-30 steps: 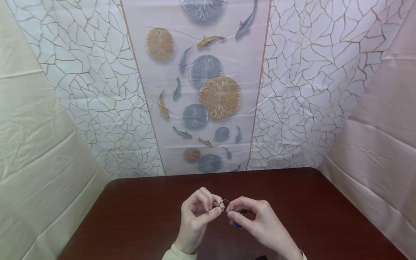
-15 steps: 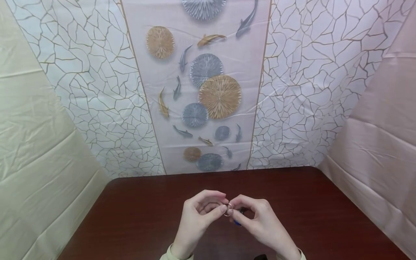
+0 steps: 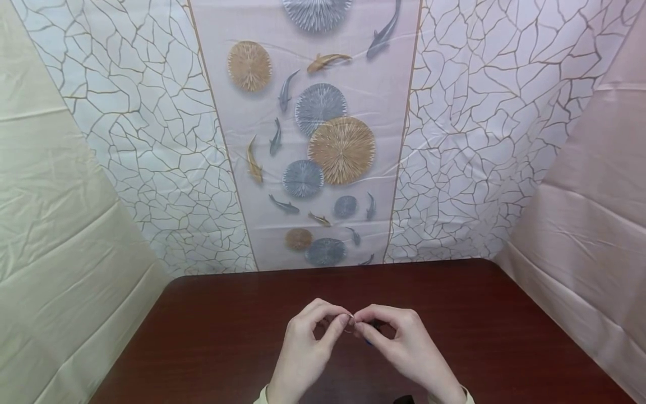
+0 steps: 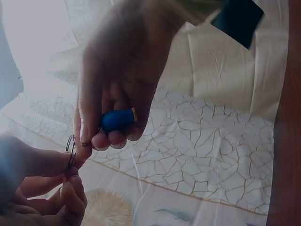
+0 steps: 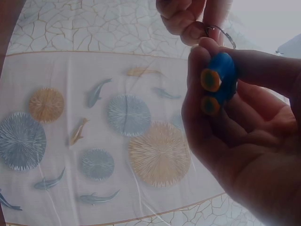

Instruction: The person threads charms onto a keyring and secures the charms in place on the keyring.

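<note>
Metal ring [image 4: 72,160] btwn L/R hands' [image 3: 305,348] [image 3: 410,345] fingertips [image 3: 341,320]

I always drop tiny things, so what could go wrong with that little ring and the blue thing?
The left hand pinches the thin metal ring, so it might slip out. The right hand holds the blue thing up off the table, so it could fall if that grip loosens.

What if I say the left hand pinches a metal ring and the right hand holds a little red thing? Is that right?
Almost! The little thing in the right hand is blue, not red; the left wrist view shows it. The left hand does pinch a metal ring.
</note>
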`<state>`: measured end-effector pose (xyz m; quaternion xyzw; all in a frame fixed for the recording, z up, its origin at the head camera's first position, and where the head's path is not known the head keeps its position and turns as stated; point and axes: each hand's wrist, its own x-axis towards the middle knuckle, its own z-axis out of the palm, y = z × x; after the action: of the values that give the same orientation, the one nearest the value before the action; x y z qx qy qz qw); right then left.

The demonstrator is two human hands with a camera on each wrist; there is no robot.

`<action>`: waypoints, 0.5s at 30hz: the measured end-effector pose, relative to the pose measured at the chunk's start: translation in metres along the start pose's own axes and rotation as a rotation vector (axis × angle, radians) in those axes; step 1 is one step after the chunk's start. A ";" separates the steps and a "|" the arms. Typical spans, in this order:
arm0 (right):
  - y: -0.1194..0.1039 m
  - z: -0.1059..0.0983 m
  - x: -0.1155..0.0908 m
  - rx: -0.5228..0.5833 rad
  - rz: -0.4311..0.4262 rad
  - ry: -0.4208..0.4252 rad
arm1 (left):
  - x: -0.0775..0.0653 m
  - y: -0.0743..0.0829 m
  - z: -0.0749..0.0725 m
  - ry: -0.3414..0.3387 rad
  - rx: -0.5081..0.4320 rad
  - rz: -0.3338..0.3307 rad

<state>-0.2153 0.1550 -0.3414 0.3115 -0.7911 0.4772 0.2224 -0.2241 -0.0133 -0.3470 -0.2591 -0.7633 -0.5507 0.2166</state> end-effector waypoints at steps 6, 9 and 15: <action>-0.001 -0.001 0.002 -0.011 -0.026 0.015 | 0.003 -0.002 -0.005 0.005 -0.148 -0.114; -0.001 0.000 0.003 -0.011 -0.078 0.041 | 0.005 0.000 -0.008 -0.013 -0.254 -0.165; -0.003 0.003 0.003 -0.028 -0.093 0.088 | 0.008 0.002 -0.011 -0.050 -0.426 -0.248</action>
<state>-0.2157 0.1503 -0.3385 0.3235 -0.7719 0.4683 0.2832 -0.2287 -0.0220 -0.3376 -0.2166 -0.6612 -0.7149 0.0691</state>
